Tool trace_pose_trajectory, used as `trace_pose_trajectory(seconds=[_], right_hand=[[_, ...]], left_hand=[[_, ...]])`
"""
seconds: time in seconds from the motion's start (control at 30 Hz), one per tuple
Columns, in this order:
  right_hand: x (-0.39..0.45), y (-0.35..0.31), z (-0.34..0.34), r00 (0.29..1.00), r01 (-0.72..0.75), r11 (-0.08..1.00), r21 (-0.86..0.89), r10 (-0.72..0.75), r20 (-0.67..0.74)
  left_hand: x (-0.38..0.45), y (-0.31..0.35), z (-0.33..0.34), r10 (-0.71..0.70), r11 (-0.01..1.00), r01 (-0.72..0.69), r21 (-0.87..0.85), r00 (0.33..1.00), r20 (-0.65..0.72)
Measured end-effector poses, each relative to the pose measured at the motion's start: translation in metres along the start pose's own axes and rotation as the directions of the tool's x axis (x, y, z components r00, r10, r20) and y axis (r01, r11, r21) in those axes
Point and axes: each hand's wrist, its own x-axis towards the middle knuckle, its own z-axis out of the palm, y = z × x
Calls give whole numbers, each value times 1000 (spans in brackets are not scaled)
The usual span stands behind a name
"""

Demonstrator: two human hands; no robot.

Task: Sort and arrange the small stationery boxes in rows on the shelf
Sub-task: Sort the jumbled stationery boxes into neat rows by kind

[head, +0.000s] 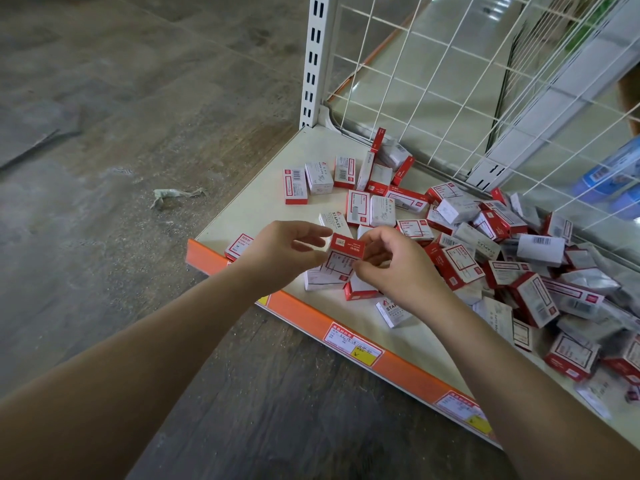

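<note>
Most boxes (512,258) lie jumbled toward the shelf's (263,199) right end; both hands (346,258) pinch one red box (344,252), rows barely begun.

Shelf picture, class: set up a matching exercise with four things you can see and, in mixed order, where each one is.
Things
1. red box
2. crumpled paper
3. price label
4. heap of boxes

Places
A. on the floor left of the shelf
B. on the orange front strip
C. piled on the shelf's right side
D. held between the left hand and right hand

Pairs: 1-D, 2-A, 3-B, 4-C
</note>
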Motion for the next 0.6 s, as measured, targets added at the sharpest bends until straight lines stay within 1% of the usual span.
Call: trace_pose_trajectory(seconds=[0.13, 0.23, 0.33, 0.4, 0.5, 0.6], right_hand=[[1, -1, 0, 1000, 25, 1000, -12, -25, 0], [0, -2, 0, 999, 31, 1000, -2, -31, 5], [0, 0, 2, 1000, 2, 1000, 17, -2, 21], [-2, 1, 7, 998, -31, 1000, -2, 32, 53], [-7, 4, 16, 994, -39, 996, -75, 47, 95], [-7, 5, 22, 993, -65, 993, -100, 75, 94]], left_hand=[[0, 0, 0, 49, 990, -48, 130, 999, -7], [0, 1, -1, 81, 985, -77, 152, 997, -19], [0, 0, -1, 80, 979, -73, 189, 996, -27], [0, -2, 1, 79, 971, -65, 229, 995, -53], [1, -3, 3, 59, 973, -38, 229, 994, -89], [1, -3, 4, 22, 984, 1, 180, 992, -124]])
